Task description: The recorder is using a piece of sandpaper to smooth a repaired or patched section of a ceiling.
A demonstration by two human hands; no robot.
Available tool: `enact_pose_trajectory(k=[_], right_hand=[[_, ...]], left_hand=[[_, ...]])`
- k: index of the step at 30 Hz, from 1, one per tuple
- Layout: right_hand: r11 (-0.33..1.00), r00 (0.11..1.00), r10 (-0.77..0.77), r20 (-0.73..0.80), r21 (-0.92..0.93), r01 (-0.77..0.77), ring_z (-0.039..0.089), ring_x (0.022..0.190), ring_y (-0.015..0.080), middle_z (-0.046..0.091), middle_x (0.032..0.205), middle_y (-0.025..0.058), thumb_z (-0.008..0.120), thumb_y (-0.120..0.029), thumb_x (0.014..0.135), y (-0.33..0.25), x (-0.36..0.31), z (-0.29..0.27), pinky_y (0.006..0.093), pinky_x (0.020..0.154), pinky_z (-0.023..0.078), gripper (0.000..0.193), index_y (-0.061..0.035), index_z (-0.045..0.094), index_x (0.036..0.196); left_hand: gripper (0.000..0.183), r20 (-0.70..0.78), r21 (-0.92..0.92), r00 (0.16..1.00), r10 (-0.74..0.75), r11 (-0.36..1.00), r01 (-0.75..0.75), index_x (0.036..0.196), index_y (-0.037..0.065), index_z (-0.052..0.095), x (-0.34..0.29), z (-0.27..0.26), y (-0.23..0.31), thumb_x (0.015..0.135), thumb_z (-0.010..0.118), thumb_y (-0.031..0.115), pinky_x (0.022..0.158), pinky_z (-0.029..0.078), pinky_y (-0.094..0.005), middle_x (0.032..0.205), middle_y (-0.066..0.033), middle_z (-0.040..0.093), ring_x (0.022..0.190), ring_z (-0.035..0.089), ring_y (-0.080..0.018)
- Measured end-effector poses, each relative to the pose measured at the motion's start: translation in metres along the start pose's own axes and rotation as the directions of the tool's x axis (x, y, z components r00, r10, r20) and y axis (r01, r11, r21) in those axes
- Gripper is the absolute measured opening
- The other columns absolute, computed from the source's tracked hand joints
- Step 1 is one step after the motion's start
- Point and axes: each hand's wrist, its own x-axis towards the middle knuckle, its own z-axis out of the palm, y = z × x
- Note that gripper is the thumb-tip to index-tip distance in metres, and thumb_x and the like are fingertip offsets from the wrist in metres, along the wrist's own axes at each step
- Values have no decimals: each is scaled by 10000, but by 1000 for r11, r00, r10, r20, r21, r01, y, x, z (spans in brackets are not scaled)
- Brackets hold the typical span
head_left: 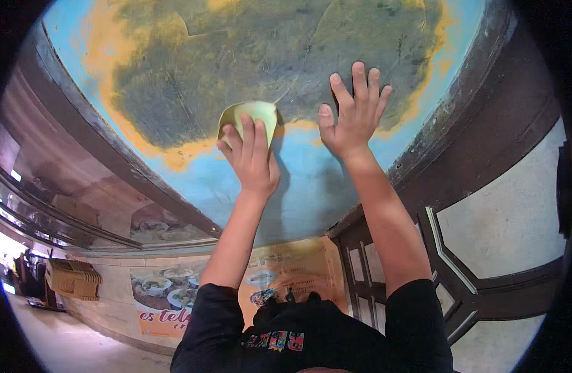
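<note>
My left hand (251,155) presses a pale green sheet of sandpaper (261,112) against a painted panel (230,186), its fingers spread over the sheet. One edge of the sandpaper curls away from the surface. To the right, my right hand (354,121) lies flat on the panel with fingers apart and nothing in it. The panel has a worn grey-green middle, a patchy orange-yellow ring around it and light blue paint along the border. Both hands are near the lower edge of the grey-green patch.
A dark wooden frame (121,146) borders the panel. At right stands a dark lattice with pale panes (503,211). Behind me are a food poster (165,292) on a tiled wall and a brown stack (73,278) at far left.
</note>
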Motion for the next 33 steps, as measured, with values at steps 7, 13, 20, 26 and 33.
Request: enact_pose_trajectory(k=[7,13,20,26,33], right_hand=[[1000,1000,-12,-14,-11,12,243,1398,361,338,1495,110,430,-403,928,6,-9,10,583,1110,70,462,-220,461,1351],[1000,998,17,-53,-11,-18,311,1376,312,379,1479,49,436,-373,909,7,-12,17,557,1124,117,432,-283,478,1329],[1000,999,-17,-35,-8,17,254,1394,353,352,1489,109,448,-381,914,27,-24,23,579,1110,69,465,-217,463,1348],[1000,998,10,-57,-9,-11,292,1384,317,358,1491,47,443,-374,907,28,-31,34,568,1120,113,444,-288,462,1342],[1000,998,7,-70,2,-7,295,1384,315,358,1492,50,433,-378,911,39,-40,43,564,1123,107,442,-286,468,1342]], left_hand=[[535,142,65,975,169,982,-179,1325,86,517,-10,24,14,796,479,13,1142,-43,-486,1450,-117,419,1433,177,-347],[620,71,133,996,56,989,-66,1317,79,517,-72,3,-57,698,484,57,1133,-39,-547,1492,-110,359,1433,153,-376],[621,-223,146,959,-173,967,209,1422,-48,302,-42,-32,-100,818,420,26,1122,0,-558,1522,-192,257,1430,86,-421],[553,-182,185,975,-131,969,164,1431,-59,277,-63,-17,-110,895,392,12,1133,19,-515,1535,-197,215,1431,77,-417],[564,-234,76,953,-194,973,217,1439,-56,268,-49,0,-90,885,376,-34,1143,-30,-463,1541,-198,191,1443,48,-382]])
